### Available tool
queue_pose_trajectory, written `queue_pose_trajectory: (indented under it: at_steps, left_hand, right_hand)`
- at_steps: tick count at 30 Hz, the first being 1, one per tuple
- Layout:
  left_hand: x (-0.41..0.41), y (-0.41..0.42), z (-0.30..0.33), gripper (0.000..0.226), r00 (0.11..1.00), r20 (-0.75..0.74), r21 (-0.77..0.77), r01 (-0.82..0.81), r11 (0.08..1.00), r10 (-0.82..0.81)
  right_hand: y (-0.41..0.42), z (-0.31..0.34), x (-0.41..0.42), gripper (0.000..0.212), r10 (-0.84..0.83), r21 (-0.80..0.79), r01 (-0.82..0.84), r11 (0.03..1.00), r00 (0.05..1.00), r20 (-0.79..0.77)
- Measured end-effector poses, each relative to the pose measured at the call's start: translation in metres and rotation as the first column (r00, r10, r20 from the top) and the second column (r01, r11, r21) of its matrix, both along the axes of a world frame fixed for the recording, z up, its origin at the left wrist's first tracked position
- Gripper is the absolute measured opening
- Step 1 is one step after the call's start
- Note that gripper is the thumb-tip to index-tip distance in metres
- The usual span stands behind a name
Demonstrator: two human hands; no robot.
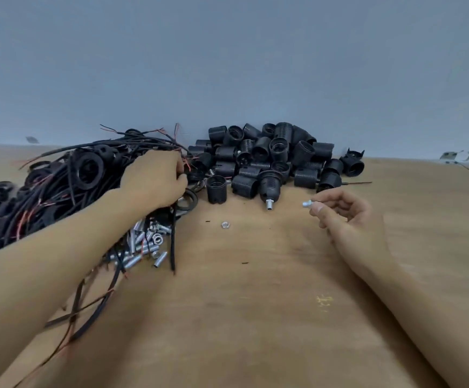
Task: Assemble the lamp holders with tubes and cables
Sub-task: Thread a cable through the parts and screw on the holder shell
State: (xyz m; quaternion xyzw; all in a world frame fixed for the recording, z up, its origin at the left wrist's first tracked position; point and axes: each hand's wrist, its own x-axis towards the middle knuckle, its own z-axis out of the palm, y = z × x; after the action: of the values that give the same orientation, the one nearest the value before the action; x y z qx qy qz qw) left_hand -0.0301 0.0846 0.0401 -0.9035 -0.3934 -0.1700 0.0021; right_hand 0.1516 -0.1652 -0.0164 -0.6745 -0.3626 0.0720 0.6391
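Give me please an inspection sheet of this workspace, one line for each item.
Surface: brown wooden table, small dark specks.
Job's things: pile of black lamp holders; metal tubes beside the cables.
Clutter: loose nut.
Hands: left hand grips in the cable heap; right hand pinches a small tube.
Cables: tangled black cables with red wires, at left.
Surroundings: grey wall; metal brackets far right.

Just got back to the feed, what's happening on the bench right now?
A person is assembling lamp holders. The left hand reaches into the cable tangle and grips strands there. The right hand pinches a small metal tube above the table. The pile of black holders sits behind, loose tubes beside the left forearm.
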Motion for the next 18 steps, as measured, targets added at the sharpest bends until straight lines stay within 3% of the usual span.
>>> queue_pose_trajectory:
  at_steps: [2, 4, 10, 14, 18]
  left_hand:
    - [-0.024, 0.016, -0.001, 0.025, 0.968, -0.251, 0.017, 0.021, 1.0, -0.016]
    - [-0.041, 0.028, 0.0, 0.031, 0.946, -0.32, 0.021, 0.056, 0.998, -0.046]
    - [-0.034, 0.044, 0.007, 0.04, 0.952, -0.301, -0.04, 0.051, 0.998, -0.061]
    - [-0.026, 0.052, 0.02, 0.037, 0.989, -0.138, -0.13, 0.039, 0.991, -0.057]
    - [-0.019, 0.061, 0.037, 0.042, 0.999, -0.043, -0.043, 0.0, 0.999, -0.002]
  right_hand:
    - [0.0, 0.001, 0.0, 0.012, 0.012, 0.007, -0.011, 1.0, 1.0, -0.025]
    - [0.0, 0.002, -0.001, 0.013, 0.022, 0.004, -0.022, 1.0, 1.0, -0.017]
    - [0.002, 0.003, -0.002, 0.012, 0.031, -0.03, -0.03, 0.999, 0.999, 0.038]
    - [0.001, 0.0, 0.002, 0.014, 0.027, -0.032, -0.025, 0.999, 0.998, 0.052]
    - [0.001, -0.002, 0.006, 0.012, 0.014, -0.042, -0.011, 0.999, 0.996, 0.083]
